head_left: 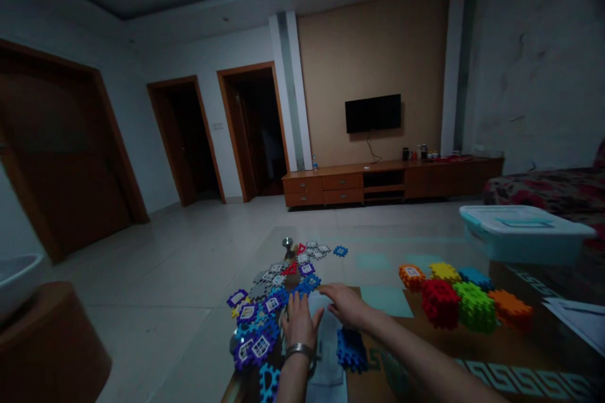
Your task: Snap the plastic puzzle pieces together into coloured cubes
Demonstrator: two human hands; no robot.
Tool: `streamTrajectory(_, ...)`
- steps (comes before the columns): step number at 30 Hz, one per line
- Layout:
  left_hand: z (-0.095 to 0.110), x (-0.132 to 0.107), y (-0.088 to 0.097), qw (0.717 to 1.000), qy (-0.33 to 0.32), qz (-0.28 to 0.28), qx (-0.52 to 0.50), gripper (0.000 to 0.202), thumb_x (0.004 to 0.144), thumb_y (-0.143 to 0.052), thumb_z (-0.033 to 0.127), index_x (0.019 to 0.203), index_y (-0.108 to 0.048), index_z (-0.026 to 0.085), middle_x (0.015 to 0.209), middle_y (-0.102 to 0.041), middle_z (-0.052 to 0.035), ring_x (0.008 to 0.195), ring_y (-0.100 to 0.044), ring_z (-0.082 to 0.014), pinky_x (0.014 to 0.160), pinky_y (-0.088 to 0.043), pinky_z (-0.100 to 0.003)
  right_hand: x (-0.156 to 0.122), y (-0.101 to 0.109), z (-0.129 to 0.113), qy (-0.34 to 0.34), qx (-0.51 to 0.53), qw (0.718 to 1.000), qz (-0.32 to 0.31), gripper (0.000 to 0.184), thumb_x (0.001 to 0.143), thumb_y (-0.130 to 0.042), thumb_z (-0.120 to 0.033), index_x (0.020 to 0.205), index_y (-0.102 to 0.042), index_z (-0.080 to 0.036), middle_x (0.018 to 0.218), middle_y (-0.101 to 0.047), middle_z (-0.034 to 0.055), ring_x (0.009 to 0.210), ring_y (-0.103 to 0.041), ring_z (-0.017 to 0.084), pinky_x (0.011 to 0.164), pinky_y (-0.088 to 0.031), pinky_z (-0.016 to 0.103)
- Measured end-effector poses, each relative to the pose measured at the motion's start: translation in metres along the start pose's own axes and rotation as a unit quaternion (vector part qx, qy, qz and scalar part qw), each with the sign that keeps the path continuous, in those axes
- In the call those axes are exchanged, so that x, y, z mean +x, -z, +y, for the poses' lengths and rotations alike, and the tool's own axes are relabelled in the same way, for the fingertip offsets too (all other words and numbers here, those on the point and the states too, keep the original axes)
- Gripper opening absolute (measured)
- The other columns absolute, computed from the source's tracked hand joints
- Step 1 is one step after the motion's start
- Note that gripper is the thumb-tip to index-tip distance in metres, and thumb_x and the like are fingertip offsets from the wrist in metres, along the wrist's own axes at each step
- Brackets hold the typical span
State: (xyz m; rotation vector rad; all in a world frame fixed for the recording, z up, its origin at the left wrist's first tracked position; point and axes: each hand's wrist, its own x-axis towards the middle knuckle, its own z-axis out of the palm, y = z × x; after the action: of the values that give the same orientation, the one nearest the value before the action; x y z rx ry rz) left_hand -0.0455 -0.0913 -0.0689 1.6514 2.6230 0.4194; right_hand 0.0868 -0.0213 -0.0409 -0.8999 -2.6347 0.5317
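Head view: left hand (pixel 300 321), wearing a metal bracelet, is positioned back up at the loose blue pieces (pixel 309 283), near the left edge of the counter (pixel 543 343). Fingers extend, thumb apart; from where I stand, I cannot tell whether this grip is clamped on anything. Right hand (pixel 346 304) is just beside it, fingertips lowered; its grip is likewise indeterminate. Blue stack (pixel 352 351) lies between the forearms. Purple pieces (pixel 253 346) line the left edge. Coloured blocks (pixel 475 306) and a lidded box (pixel 524 249) occupy the right side.
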Motion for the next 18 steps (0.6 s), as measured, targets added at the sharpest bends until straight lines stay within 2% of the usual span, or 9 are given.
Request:
streamTrajectory(3, -0.008, -0.002, -0.001, 1.0, -0.009, -0.008, -0.007, 0.05, 0.081, -0.053, 0.031, 0.13, -0.053, 0.016, 0.144, -0.046, -0.0147, 0.137, -0.035, -0.0326, 0.108, -0.029, -0.058, 0.039, -0.011, -0.012, 0.008, -0.024, 1.0, -0.01, 0.055, 0.074, -0.052, -0.004, 0.128, -0.054, -0.017, 0.131, -0.056, 0.014, 0.121, -0.049, 0.028, 0.1, -0.039, 0.04)
streamTrajectory(5, -0.01, -0.004, 0.0, 1.0, -0.014, -0.007, -0.011, 0.047, 0.076, -0.058, 0.025, 0.122, -0.059, 0.018, 0.138, -0.053, -0.0148, 0.132, -0.041, -0.0346, 0.106, -0.029, -0.06, 0.052, -0.015, -0.012, 0.005, -0.039, 0.999, -0.016, 0.052, 0.073, -0.05, -0.001, 0.122, -0.058, -0.018, 0.127, -0.059, 0.0141, 0.118, -0.052, 0.029, 0.096, -0.041, 0.044)
streamTrajectory(7, -0.011, -0.006, 0.001, 1.0, -0.014, -0.003, -0.018, 0.041, 0.073, -0.059, 0.021, 0.113, -0.063, 0.021, 0.129, -0.059, -0.0132, 0.126, -0.046, -0.0352, 0.103, -0.032, -0.06, 0.054, -0.016, -0.004, 0.0, -0.047, 0.999, -0.015, 0.042, 0.074, -0.053, -0.004, 0.111, -0.064, -0.019, 0.12, -0.062, 0.0133, 0.113, -0.054, 0.03, 0.093, -0.042, 0.045)
streamTrajectory(10, -0.01, -0.008, 0.002, 0.999, -0.009, 0.004, -0.033, 0.03, 0.07, -0.061, 0.018, 0.1, -0.065, 0.02, 0.119, -0.06, -0.0151, 0.119, -0.049, -0.0377, 0.097, -0.037, -0.058, 0.037, -0.01, 0.02, -0.006, -0.045, 0.999, -0.006, 0.027, 0.073, -0.063, -0.012, 0.098, -0.068, -0.02, 0.11, -0.064, 0.0095, 0.108, -0.055, 0.029, 0.092, -0.042, 0.042)
streamTrajectory(13, -0.007, -0.011, 0.001, 0.999, -0.013, 0.009, -0.051, 0.024, 0.068, -0.062, 0.013, 0.092, -0.063, 0.019, 0.12, -0.056, -0.0163, 0.122, -0.045, -0.0392, 0.096, -0.038, -0.055, 0.004, 0.003, 0.047, -0.025, -0.032, 0.999, 0.01, 0.024, 0.069, -0.068, -0.015, 0.092, -0.069, -0.021, 0.105, -0.063, 0.0068, 0.102, -0.056, 0.025, 0.088, -0.043, 0.035)
streamTrajectory(16, -0.005, -0.014, 0.001, 0.998, -0.025, 0.004, -0.06, 0.025, 0.068, -0.058, 0.007, 0.087, -0.062, 0.023, 0.124, -0.055, -0.0096, 0.125, -0.044, -0.0343, 0.1, -0.037, -0.049, -0.032, 0.014, 0.065, -0.051, -0.017, 0.998, 0.027, 0.021, 0.067, -0.07, -0.014, 0.087, -0.067, -0.02, 0.104, -0.06, 0.0051, 0.098, -0.056, 0.022, 0.085, -0.043, 0.031)
streamTrajectory(18, -0.005, -0.016, 0.002, 0.998, -0.03, -0.003, -0.055, 0.029, 0.068, -0.054, 0.003, 0.086, -0.062, 0.024, 0.119, -0.058, -0.0068, 0.122, -0.048, -0.0316, 0.098, -0.039, -0.046, -0.055, 0.018, 0.07, -0.068, -0.012, 0.997, 0.033, 0.02, 0.065, -0.07, -0.014, 0.084, -0.066, -0.019, 0.105, -0.059, 0.0043, 0.097, -0.056, 0.021, 0.084, -0.042, 0.031)
